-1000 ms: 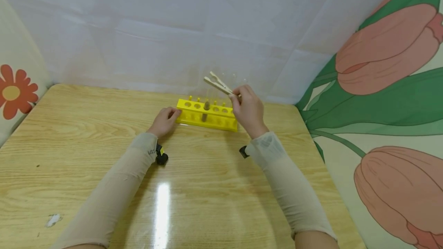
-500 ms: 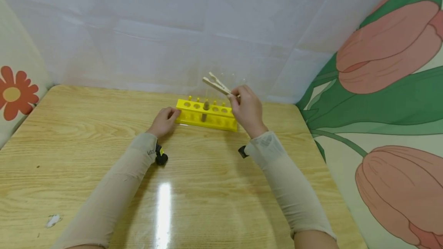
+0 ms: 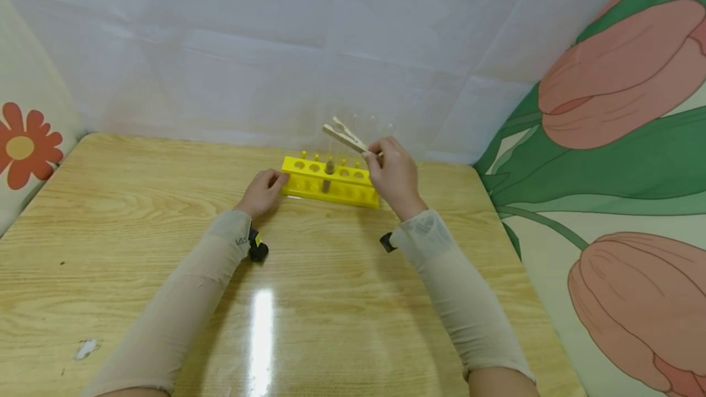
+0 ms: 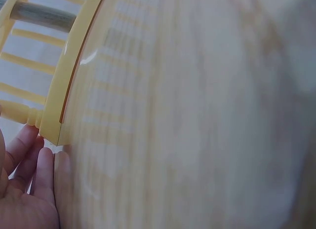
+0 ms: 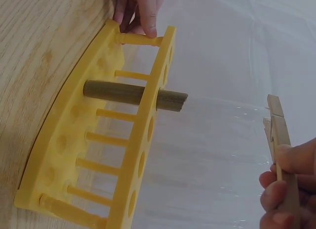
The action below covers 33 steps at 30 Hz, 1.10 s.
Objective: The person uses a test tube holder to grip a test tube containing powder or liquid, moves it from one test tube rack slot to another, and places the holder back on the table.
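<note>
A yellow test tube rack (image 3: 331, 195) stands toward the back of the table. My left hand (image 3: 261, 193) grips its left end, with fingers around the end post (image 4: 17, 111). In my right hand (image 3: 398, 177) is a wooden test tube clamp (image 3: 349, 138), pinched between thumb and fingers and raised above the rack. Its prongs spread apart in the head view. One clear test tube with dark grey-green contents (image 5: 123, 92) stands in the rack; its clear upper part reaches up to the clamp's tips in the right wrist view.
More clear test tubes rise behind the rack, faint against the white sheet (image 3: 220, 48). The wood-grain table (image 3: 320, 299) carries a glare streak and a pale worn patch (image 3: 86, 349). A flower-print cloth (image 3: 623, 78) hangs at the right.
The clamp's tips have dipped very slightly toward the rack. My left hand keeps its hold on the rack's end.
</note>
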Each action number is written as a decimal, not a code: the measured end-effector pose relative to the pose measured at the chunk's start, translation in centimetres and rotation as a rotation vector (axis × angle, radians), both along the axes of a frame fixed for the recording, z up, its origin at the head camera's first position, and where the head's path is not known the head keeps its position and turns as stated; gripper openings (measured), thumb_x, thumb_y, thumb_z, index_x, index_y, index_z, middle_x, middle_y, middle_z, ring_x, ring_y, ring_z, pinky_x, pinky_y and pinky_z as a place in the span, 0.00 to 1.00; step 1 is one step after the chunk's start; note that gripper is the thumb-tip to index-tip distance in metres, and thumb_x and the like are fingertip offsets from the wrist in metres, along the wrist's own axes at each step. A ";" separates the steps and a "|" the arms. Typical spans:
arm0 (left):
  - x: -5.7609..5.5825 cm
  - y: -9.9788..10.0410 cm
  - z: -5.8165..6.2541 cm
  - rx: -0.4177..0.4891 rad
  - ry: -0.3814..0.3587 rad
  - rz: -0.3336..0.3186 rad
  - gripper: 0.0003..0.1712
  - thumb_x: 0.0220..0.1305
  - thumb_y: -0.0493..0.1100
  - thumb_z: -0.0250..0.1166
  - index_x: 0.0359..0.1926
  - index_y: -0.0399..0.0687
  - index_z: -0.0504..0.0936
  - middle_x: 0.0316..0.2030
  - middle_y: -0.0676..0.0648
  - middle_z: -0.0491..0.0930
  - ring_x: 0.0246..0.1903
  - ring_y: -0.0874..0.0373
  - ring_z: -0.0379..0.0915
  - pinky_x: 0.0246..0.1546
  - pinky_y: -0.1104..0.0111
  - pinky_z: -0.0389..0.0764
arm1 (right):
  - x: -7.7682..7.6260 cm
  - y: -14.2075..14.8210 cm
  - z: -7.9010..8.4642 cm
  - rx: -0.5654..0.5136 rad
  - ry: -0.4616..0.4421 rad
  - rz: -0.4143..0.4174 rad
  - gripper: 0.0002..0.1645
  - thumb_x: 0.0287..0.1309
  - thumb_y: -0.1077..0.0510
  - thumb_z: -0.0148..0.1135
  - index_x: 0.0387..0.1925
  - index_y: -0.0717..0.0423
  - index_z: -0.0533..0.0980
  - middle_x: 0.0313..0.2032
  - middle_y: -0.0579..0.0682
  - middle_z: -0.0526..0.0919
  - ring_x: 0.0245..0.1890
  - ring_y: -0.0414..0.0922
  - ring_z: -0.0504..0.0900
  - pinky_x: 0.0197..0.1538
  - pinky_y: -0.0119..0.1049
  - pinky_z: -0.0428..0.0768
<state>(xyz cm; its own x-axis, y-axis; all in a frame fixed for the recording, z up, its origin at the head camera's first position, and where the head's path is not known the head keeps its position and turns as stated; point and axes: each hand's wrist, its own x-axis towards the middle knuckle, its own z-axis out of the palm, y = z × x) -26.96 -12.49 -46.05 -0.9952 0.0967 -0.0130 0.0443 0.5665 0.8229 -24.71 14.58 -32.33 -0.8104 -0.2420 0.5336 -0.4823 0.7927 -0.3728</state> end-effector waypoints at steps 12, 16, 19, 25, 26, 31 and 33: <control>-0.1 -0.1 0.0 -0.001 0.020 -0.013 0.31 0.72 0.60 0.43 0.52 0.35 0.72 0.48 0.37 0.68 0.49 0.45 0.63 0.53 0.53 0.65 | 0.0 0.2 -1.3 0.061 -0.133 -0.031 0.10 0.64 0.53 0.58 0.34 0.56 0.76 0.32 0.49 0.75 0.26 0.43 0.74 0.27 0.38 0.73; 0.0 -0.1 0.1 0.006 0.029 -0.014 0.31 0.72 0.59 0.43 0.52 0.34 0.72 0.48 0.36 0.69 0.48 0.45 0.64 0.52 0.53 0.65 | 0.0 0.1 -1.8 0.063 -0.130 -0.025 0.09 0.63 0.53 0.59 0.33 0.56 0.76 0.32 0.49 0.76 0.25 0.43 0.74 0.26 0.38 0.72; 0.2 -0.1 0.2 0.009 0.029 -0.018 0.30 0.73 0.58 0.43 0.51 0.34 0.72 0.48 0.36 0.68 0.48 0.45 0.63 0.52 0.53 0.65 | 0.0 0.0 -2.1 0.062 -0.133 -0.022 0.09 0.64 0.54 0.58 0.33 0.56 0.76 0.31 0.48 0.76 0.23 0.43 0.73 0.25 0.37 0.71; 0.2 0.1 0.4 0.009 0.029 -0.017 0.31 0.72 0.59 0.43 0.51 0.34 0.72 0.48 0.36 0.69 0.47 0.45 0.64 0.51 0.53 0.65 | 0.1 0.2 -3.0 0.073 -0.120 -0.016 0.09 0.63 0.54 0.59 0.33 0.56 0.76 0.31 0.49 0.75 0.23 0.43 0.71 0.24 0.37 0.70; 0.2 0.1 0.4 0.007 0.028 -0.016 0.31 0.72 0.59 0.43 0.51 0.34 0.72 0.47 0.36 0.69 0.47 0.45 0.64 0.51 0.53 0.65 | 0.1 0.2 -3.2 0.077 -0.115 -0.015 0.09 0.63 0.54 0.59 0.33 0.56 0.76 0.31 0.49 0.75 0.23 0.44 0.71 0.24 0.37 0.70; 0.2 0.1 0.4 0.002 0.014 -0.016 0.31 0.72 0.59 0.42 0.52 0.35 0.71 0.49 0.36 0.68 0.48 0.45 0.64 0.52 0.53 0.65 | -0.1 0.3 -4.1 0.085 -0.093 -0.024 0.08 0.62 0.54 0.61 0.32 0.55 0.76 0.30 0.48 0.75 0.23 0.44 0.71 0.25 0.38 0.70; 0.2 0.1 0.5 0.004 0.005 -0.012 0.31 0.72 0.60 0.42 0.52 0.35 0.71 0.50 0.36 0.68 0.49 0.45 0.64 0.52 0.53 0.65 | -0.1 0.3 -4.3 0.078 -0.086 -0.024 0.08 0.61 0.54 0.61 0.32 0.55 0.77 0.30 0.48 0.76 0.23 0.44 0.71 0.25 0.39 0.70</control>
